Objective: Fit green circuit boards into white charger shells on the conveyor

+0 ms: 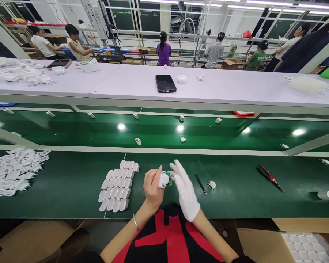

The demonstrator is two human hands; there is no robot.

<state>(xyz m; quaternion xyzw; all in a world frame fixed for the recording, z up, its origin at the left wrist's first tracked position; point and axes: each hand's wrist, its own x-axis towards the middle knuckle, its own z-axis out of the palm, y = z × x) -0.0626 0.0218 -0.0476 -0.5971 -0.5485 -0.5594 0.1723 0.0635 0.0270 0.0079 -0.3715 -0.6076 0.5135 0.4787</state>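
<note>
My bare left hand [154, 186] is closed around a small white plastic housing [161, 180]. A green circuit board [169, 178] with a round white part sticks out of the housing's right side. My right hand [185, 193], in a white glove, has its fingers stretched out flat, with the fingertips close beside the board; I cannot tell if they touch it. To the right of the glove lie a dark pen-like tool [200, 183] and a loose circuit board with a white round part [212, 184]. Rows of white housings [116, 182] stand left of my left hand.
A heap of white plastic pieces [16, 170] lies at the far left. Red-handled pliers [270, 178] rest on the right. Behind, a green conveyor belt [159, 131] carries scattered small parts. A phone [166, 83] sits on the white shelf [120, 86] above. Several people work beyond.
</note>
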